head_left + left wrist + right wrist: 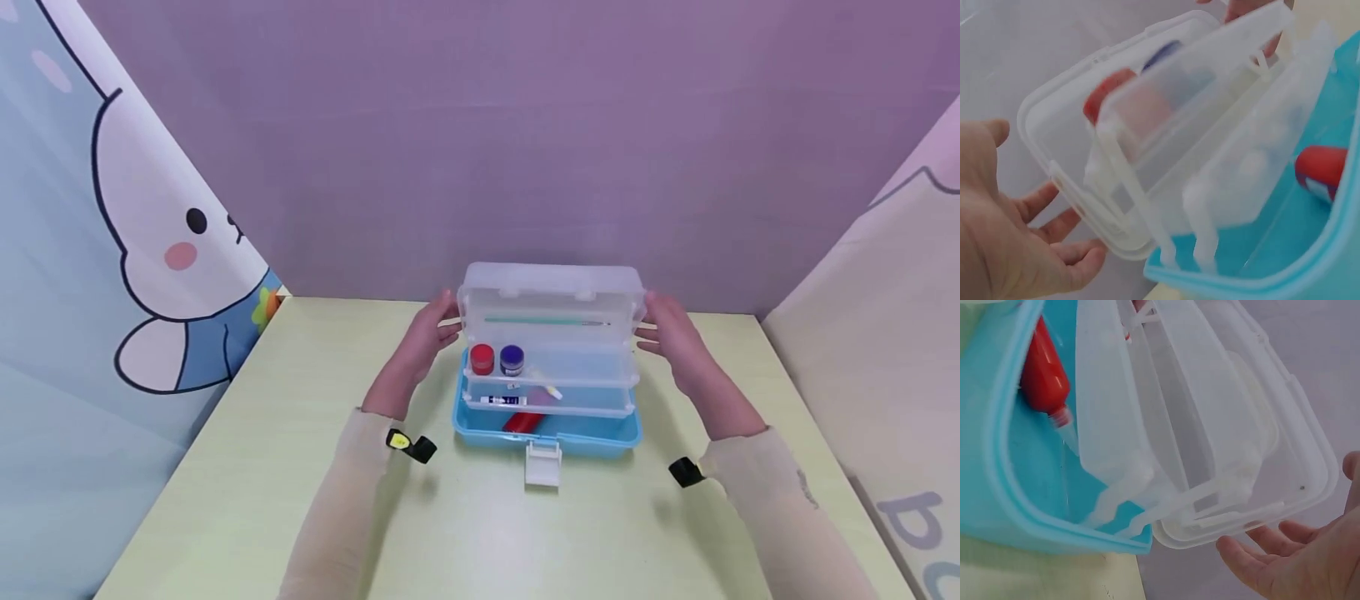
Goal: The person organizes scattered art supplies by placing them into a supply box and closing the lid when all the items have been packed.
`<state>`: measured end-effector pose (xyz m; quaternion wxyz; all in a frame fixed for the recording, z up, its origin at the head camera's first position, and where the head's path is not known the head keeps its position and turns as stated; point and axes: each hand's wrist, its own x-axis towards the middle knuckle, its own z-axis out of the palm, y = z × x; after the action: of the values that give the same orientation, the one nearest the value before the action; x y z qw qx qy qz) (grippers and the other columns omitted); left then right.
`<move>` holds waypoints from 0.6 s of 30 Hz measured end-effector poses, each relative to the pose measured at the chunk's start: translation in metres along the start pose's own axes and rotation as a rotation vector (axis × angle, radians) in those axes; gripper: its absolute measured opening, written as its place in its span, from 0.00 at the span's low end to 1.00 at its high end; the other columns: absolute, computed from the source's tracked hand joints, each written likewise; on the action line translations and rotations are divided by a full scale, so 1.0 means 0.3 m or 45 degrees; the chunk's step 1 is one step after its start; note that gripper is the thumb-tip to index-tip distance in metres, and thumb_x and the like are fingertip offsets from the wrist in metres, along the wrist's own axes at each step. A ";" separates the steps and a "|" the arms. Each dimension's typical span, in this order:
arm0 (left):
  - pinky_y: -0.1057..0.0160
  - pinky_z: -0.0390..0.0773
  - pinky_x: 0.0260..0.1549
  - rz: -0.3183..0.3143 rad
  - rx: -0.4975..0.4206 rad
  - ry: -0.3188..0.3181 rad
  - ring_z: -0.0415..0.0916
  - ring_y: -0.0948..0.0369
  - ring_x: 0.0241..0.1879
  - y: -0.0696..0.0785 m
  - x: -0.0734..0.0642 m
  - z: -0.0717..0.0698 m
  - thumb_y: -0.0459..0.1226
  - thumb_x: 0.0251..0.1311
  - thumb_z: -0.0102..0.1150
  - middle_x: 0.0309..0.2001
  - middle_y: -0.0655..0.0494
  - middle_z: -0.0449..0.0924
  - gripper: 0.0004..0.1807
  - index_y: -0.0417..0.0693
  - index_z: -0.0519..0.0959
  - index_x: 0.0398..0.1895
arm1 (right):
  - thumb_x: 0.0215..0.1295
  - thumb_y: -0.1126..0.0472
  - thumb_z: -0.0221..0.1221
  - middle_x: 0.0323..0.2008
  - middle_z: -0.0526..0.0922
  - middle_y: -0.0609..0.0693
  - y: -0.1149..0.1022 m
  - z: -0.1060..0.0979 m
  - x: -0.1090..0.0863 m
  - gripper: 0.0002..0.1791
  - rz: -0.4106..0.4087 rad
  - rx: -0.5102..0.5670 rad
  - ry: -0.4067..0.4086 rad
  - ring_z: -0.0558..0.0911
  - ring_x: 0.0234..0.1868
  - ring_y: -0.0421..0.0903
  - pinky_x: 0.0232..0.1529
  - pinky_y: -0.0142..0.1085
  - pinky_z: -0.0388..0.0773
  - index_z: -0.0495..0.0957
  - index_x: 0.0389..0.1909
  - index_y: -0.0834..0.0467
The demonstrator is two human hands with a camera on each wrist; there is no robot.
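Observation:
A blue storage box (480,437) stands with its translucent lid (555,277) raised and its tiered trays lifted. My left hand (427,340) is at the lid's left side, its fingers loosely bent and touching the rim. At the opposite side is my right hand (678,343), fingertips against the lid edge. On the upper tray sit a red-capped jar (482,359) and a purple-capped jar (512,360), with a thin brush (540,321) behind them. The lower tray carries a small tube (502,401). A red bottle (1047,369) lies in the blue base.
A white latch (543,467) hangs off the box front onto the pale yellow table (480,542). Behind the table rises a purple cloth (525,142). A cartoon-printed sheet (60,350) hangs at the left, and a pale printed sheet (870,358) at the right.

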<state>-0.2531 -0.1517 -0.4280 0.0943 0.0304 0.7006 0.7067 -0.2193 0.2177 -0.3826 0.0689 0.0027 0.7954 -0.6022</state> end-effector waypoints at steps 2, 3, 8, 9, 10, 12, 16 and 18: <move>0.49 0.62 0.64 -0.016 0.004 0.018 0.64 0.44 0.65 0.004 -0.011 0.016 0.65 0.65 0.43 0.64 0.43 0.65 0.42 0.44 0.62 0.69 | 0.72 0.34 0.38 0.67 0.57 0.71 -0.002 0.014 -0.015 0.45 -0.003 -0.026 0.025 0.62 0.66 0.69 0.64 0.57 0.61 0.45 0.73 0.67; 0.49 0.61 0.64 -0.026 0.013 0.020 0.62 0.44 0.66 0.007 -0.017 0.024 0.65 0.64 0.44 0.66 0.44 0.63 0.43 0.44 0.60 0.70 | 0.72 0.34 0.39 0.68 0.57 0.71 -0.002 0.021 -0.023 0.45 -0.010 -0.042 0.034 0.62 0.66 0.69 0.64 0.57 0.60 0.46 0.73 0.66; 0.47 0.57 0.66 -0.038 0.104 -0.012 0.55 0.49 0.70 0.025 -0.063 0.040 0.65 0.62 0.47 0.70 0.52 0.61 0.41 0.50 0.63 0.71 | 0.71 0.35 0.44 0.68 0.60 0.67 -0.008 0.046 -0.058 0.44 -0.014 -0.089 0.064 0.62 0.67 0.67 0.64 0.57 0.60 0.52 0.73 0.65; 0.47 0.56 0.66 -0.030 0.119 -0.027 0.55 0.49 0.70 0.030 -0.073 0.037 0.64 0.63 0.47 0.69 0.53 0.62 0.39 0.52 0.65 0.70 | 0.70 0.34 0.44 0.68 0.60 0.67 -0.011 0.049 -0.066 0.45 -0.009 -0.093 0.068 0.61 0.67 0.67 0.65 0.57 0.60 0.52 0.73 0.65; 0.46 0.55 0.67 -0.020 0.130 -0.043 0.55 0.50 0.71 0.034 -0.085 0.034 0.63 0.65 0.47 0.69 0.54 0.63 0.36 0.53 0.67 0.70 | 0.70 0.34 0.44 0.68 0.60 0.67 -0.014 0.051 -0.073 0.45 -0.001 -0.096 0.069 0.61 0.67 0.66 0.65 0.57 0.59 0.52 0.73 0.66; 0.46 0.53 0.67 -0.007 0.147 -0.078 0.55 0.53 0.70 0.039 -0.108 0.029 0.58 0.67 0.48 0.68 0.56 0.65 0.32 0.53 0.69 0.68 | 0.69 0.33 0.45 0.68 0.61 0.67 -0.020 0.055 -0.094 0.47 0.030 -0.132 0.077 0.61 0.67 0.66 0.65 0.58 0.59 0.53 0.72 0.66; 0.45 0.54 0.67 -0.025 0.219 -0.104 0.58 0.54 0.69 0.043 -0.148 0.031 0.52 0.67 0.53 0.68 0.54 0.65 0.36 0.50 0.59 0.74 | 0.67 0.33 0.50 0.66 0.64 0.65 -0.018 0.066 -0.146 0.47 0.072 -0.242 0.096 0.64 0.64 0.63 0.62 0.59 0.62 0.55 0.72 0.65; 0.46 0.58 0.65 -0.046 0.242 -0.092 0.61 0.53 0.68 0.037 -0.163 0.037 0.51 0.64 0.59 0.69 0.51 0.65 0.43 0.49 0.52 0.76 | 0.65 0.34 0.52 0.63 0.66 0.65 -0.008 0.071 -0.173 0.47 0.067 -0.288 0.108 0.66 0.62 0.63 0.61 0.58 0.65 0.56 0.71 0.66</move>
<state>-0.2042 -0.1494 -0.4124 0.1291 0.0520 0.7611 0.6335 -0.1659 0.2009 -0.3801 0.0509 0.0414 0.8601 -0.5059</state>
